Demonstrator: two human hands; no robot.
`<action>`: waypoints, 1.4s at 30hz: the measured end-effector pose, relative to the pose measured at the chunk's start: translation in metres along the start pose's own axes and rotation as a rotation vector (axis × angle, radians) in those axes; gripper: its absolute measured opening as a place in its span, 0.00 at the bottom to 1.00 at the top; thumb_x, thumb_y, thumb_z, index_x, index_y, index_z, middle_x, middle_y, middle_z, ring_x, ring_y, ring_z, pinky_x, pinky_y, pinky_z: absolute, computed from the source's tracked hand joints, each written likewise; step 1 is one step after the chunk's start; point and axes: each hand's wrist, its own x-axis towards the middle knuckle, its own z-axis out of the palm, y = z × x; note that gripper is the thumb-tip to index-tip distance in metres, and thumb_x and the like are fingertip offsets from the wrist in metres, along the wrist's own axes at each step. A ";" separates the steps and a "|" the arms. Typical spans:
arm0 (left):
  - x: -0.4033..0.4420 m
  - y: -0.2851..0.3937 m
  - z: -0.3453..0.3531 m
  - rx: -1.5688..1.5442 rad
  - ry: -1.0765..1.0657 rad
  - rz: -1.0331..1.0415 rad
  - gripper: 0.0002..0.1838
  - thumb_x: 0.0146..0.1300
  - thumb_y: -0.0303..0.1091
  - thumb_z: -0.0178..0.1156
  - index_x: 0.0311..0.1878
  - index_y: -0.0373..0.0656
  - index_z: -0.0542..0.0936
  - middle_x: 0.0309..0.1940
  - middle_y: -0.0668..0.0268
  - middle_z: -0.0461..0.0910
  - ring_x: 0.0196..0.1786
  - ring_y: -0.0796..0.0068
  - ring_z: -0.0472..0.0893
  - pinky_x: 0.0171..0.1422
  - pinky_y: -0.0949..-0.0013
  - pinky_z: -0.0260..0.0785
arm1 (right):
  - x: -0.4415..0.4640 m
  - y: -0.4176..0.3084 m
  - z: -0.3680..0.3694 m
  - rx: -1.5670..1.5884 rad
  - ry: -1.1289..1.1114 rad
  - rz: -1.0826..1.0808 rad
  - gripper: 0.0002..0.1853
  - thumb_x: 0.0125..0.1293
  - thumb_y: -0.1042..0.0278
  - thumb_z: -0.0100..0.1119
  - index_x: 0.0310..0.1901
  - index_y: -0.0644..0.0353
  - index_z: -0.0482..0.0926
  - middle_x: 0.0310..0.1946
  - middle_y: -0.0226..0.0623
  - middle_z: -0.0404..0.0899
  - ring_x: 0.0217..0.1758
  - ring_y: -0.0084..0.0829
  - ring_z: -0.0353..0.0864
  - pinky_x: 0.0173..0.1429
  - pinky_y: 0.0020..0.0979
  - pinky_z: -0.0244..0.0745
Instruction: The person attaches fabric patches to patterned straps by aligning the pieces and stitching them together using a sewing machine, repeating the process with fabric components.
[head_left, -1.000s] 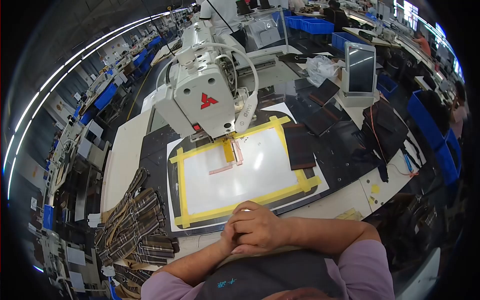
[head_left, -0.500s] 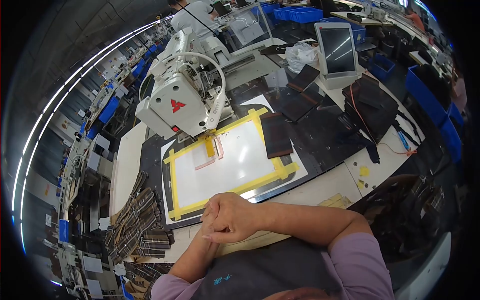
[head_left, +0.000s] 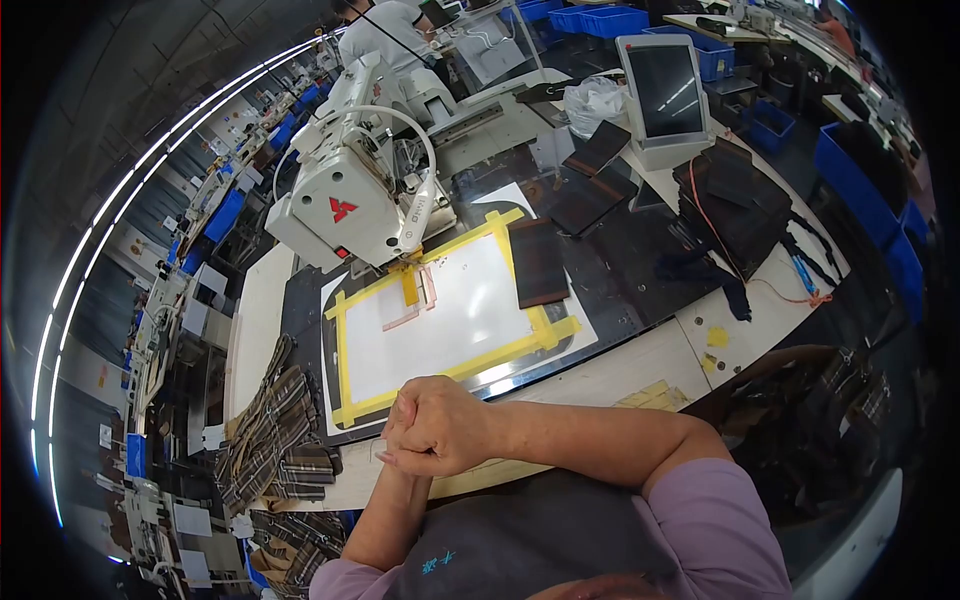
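Observation:
My right hand (head_left: pixel 447 424) and my left hand (head_left: pixel 402 440) are clasped together in front of me, just over the near edge of the work table. The fingers of both are folded, and part of my left hand is hidden behind the right. Neither shows any object inside. Beyond them lies a white sheet (head_left: pixel 450 325) framed with yellow tape, bearing pink strips (head_left: pixel 402 323) and a yellow piece (head_left: pixel 409 288). A white sewing machine head (head_left: pixel 335 205) with a red logo stands over its far left edge. A dark fabric piece (head_left: pixel 538 262) overlaps the sheet's right side.
Plaid fabric pieces (head_left: pixel 275 440) hang at the table's left. More dark pieces (head_left: pixel 735 195) lie on the right, beside a screen (head_left: pixel 665 95) and a crumpled plastic bag (head_left: pixel 594 106). Another person (head_left: pixel 385 40) is behind the machine. Blue bins (head_left: pixel 610 20) stand farther back.
My hands have closed together more tightly, the right shifting from near the left wrist onto the folded fingers. The view has shifted slightly; the sheet and machine look otherwise the same.

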 end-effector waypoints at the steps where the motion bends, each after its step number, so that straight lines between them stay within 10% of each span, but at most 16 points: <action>1: -0.002 0.000 0.000 0.003 0.014 0.010 0.51 0.64 0.83 0.39 0.62 0.41 0.78 0.52 0.56 0.82 0.55 0.57 0.83 0.56 0.57 0.79 | 0.002 -0.002 -0.002 -0.005 -0.007 0.001 0.19 0.61 0.66 0.66 0.14 0.54 0.74 0.21 0.31 0.82 0.32 0.31 0.86 0.49 0.35 0.77; 8: -0.012 0.007 0.000 -0.031 0.099 0.025 0.50 0.64 0.82 0.40 0.61 0.42 0.78 0.50 0.56 0.83 0.53 0.57 0.84 0.54 0.57 0.80 | 0.013 -0.004 -0.010 -0.049 -0.012 -0.048 0.17 0.57 0.67 0.70 0.15 0.51 0.74 0.16 0.25 0.76 0.29 0.29 0.85 0.60 0.45 0.75; 10: 0.000 0.010 -0.019 -0.148 -0.429 -0.058 0.48 0.67 0.80 0.40 0.58 0.39 0.79 0.50 0.55 0.83 0.52 0.62 0.84 0.55 0.62 0.79 | 0.016 -0.008 -0.015 -0.044 -0.104 -0.030 0.14 0.57 0.66 0.71 0.17 0.51 0.77 0.13 0.23 0.72 0.25 0.29 0.81 0.65 0.48 0.73; 13: 0.014 0.007 -0.017 -0.090 -0.436 -0.074 0.48 0.67 0.79 0.40 0.58 0.38 0.79 0.49 0.56 0.83 0.51 0.63 0.84 0.55 0.63 0.78 | 0.018 -0.012 -0.016 -0.036 -0.280 -0.016 0.17 0.58 0.63 0.69 0.15 0.52 0.74 0.12 0.27 0.70 0.21 0.31 0.77 0.64 0.47 0.74; 20: 0.036 0.000 0.013 0.155 -0.378 -0.118 0.47 0.69 0.78 0.40 0.57 0.36 0.79 0.48 0.57 0.83 0.50 0.65 0.84 0.56 0.66 0.77 | 0.016 0.006 -0.016 0.019 -0.086 0.019 0.13 0.53 0.72 0.68 0.17 0.53 0.74 0.12 0.25 0.67 0.18 0.32 0.69 0.45 0.37 0.84; 30: 0.040 0.000 0.011 0.324 -0.336 -0.117 0.47 0.71 0.77 0.39 0.56 0.34 0.79 0.46 0.59 0.83 0.47 0.69 0.83 0.57 0.70 0.76 | 0.008 0.019 -0.007 -0.158 -0.219 0.035 0.10 0.52 0.72 0.70 0.21 0.53 0.77 0.15 0.24 0.70 0.21 0.30 0.74 0.43 0.37 0.80; 34: 0.041 0.007 0.009 -0.150 -0.287 -0.316 0.47 0.72 0.76 0.39 0.56 0.33 0.78 0.45 0.61 0.83 0.45 0.71 0.83 0.57 0.73 0.75 | 0.016 0.019 -0.012 -0.258 -0.244 0.011 0.06 0.50 0.73 0.69 0.24 0.54 0.79 0.16 0.25 0.73 0.20 0.29 0.74 0.36 0.36 0.73; 37: 0.059 0.006 -0.009 -0.210 -0.666 -0.372 0.45 0.74 0.74 0.38 0.55 0.35 0.79 0.44 0.63 0.83 0.45 0.73 0.83 0.56 0.72 0.75 | 0.020 0.013 -0.009 -0.275 -0.302 -0.001 0.05 0.49 0.74 0.68 0.25 0.55 0.81 0.18 0.28 0.76 0.20 0.29 0.75 0.34 0.36 0.71; 42: 0.058 0.002 -0.001 0.354 -0.558 -0.118 0.34 0.71 0.67 0.56 0.27 0.42 0.80 0.23 0.70 0.78 0.28 0.82 0.76 0.32 0.75 0.69 | 0.010 0.008 -0.003 -0.227 -0.431 0.050 0.02 0.51 0.76 0.67 0.26 0.58 0.82 0.18 0.31 0.77 0.20 0.31 0.77 0.28 0.31 0.70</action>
